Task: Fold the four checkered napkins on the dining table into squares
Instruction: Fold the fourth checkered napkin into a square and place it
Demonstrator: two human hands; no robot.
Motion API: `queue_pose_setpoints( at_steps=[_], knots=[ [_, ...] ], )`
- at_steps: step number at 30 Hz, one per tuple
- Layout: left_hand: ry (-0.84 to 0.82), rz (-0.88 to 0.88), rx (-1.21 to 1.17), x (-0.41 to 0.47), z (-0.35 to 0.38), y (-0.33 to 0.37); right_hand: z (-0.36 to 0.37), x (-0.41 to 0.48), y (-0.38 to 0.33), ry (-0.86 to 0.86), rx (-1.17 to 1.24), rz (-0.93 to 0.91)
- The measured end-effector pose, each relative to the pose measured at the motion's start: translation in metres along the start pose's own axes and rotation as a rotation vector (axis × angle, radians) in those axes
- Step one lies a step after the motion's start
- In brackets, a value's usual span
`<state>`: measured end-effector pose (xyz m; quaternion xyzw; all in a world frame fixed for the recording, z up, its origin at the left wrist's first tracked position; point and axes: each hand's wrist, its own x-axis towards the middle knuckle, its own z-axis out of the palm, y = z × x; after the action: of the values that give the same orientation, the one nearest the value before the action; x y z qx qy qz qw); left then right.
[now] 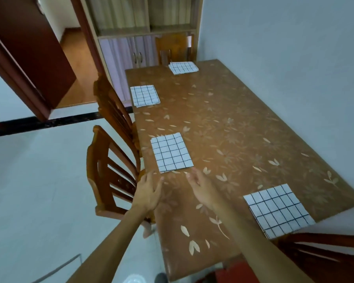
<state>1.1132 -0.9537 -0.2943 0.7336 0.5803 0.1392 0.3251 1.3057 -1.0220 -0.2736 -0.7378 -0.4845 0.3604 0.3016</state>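
A: Hands first?
B: Left hand (149,190) and right hand (200,187) are logged as empty, fingers loose and spread, nothing gripped. Both are held just short of the near edge of the middle napkin (171,154), not touching it.
A: Other napkins?
B: The near-right napkin (278,209) is laid at the near corner of the table (243,123), the left-edge napkin (144,96) farther up, the far napkin (183,67) at the far end. All four are seen flat, layered, roughly square.
A: Handling?
B: Thin cloth is assumed: light, limp, no stiffness. Sliding on the glossy cover is expected, and layers may get shifted. The near-edge corners should be pinched, the rest pressed flat.
A: Anything else?
B: Chairs (110,166) are tucked along the left side.
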Motion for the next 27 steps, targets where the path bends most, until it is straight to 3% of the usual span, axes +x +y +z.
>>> queue_pose_setpoints(
  at_steps=[8,16,22,27],
  knots=[
    [-0.031,-0.073,0.086,0.053,0.000,-0.021,0.026,0.062,0.013,0.018,-0.106,0.087],
    [-0.095,-0.165,0.167,0.113,0.053,-0.031,0.046,0.146,0.064,0.012,-0.273,0.080],
    [-0.047,-0.397,-0.082,0.163,0.080,-0.017,0.042,0.210,0.091,-0.014,-0.440,0.100],
    [-0.018,-0.497,-0.079,0.180,0.084,-0.018,0.049,0.229,0.094,0.032,-0.394,0.121]
  ],
)
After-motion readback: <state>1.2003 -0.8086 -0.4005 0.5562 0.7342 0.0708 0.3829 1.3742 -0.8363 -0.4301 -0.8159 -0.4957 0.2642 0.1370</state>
